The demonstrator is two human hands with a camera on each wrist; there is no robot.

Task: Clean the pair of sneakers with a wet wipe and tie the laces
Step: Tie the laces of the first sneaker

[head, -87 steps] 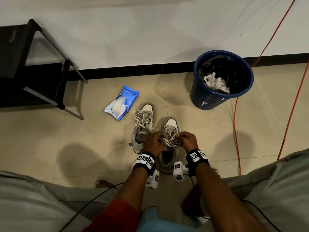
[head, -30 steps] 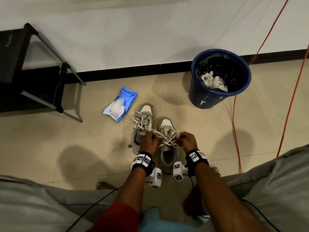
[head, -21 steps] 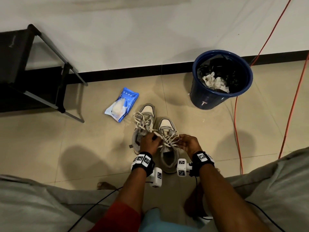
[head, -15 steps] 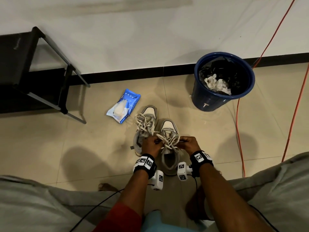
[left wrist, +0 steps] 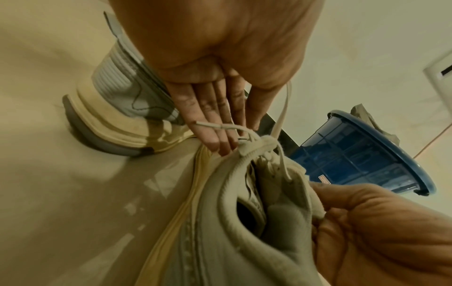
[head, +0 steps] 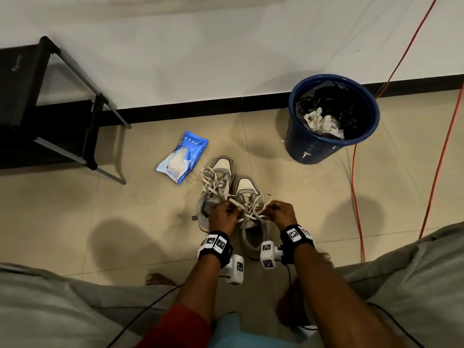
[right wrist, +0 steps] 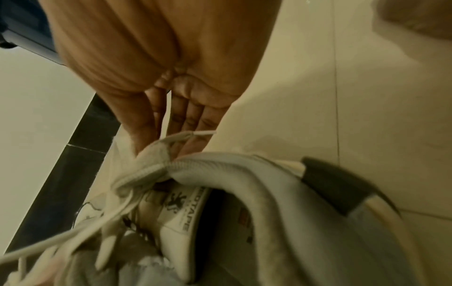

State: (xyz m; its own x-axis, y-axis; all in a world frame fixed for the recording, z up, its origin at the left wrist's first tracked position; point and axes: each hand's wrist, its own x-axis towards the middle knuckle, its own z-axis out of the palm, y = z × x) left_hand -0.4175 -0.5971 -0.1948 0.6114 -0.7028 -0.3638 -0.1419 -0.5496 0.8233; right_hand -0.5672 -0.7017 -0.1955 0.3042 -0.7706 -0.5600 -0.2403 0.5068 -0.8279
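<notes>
Two grey sneakers stand side by side on the tiled floor. The left sneaker (head: 216, 189) has loose laces. My hands are over the right sneaker (head: 251, 232). My left hand (head: 232, 210) pinches one white lace (left wrist: 281, 114) between thumb and forefinger, and a lace end (left wrist: 215, 126) lies across its fingers. My right hand (head: 271, 209) pinches the other lace (right wrist: 178, 138) at the shoe's collar. The crossed laces (head: 252, 209) stretch between both hands. A blue wet-wipe pack (head: 182, 156) lies to the left of the shoes.
A blue bucket (head: 313, 149) with a black liner and crumpled wipes stands at the back right by the wall. An orange cable (head: 355, 197) runs along the floor on the right. A black metal-framed stand (head: 50, 101) is at the left. My knees frame the bottom.
Both hands stay on the right sneaker's laces. One second ago the right hand loosened and re-gripped; since then the hands have drawn a little apart, pulling the laces.
</notes>
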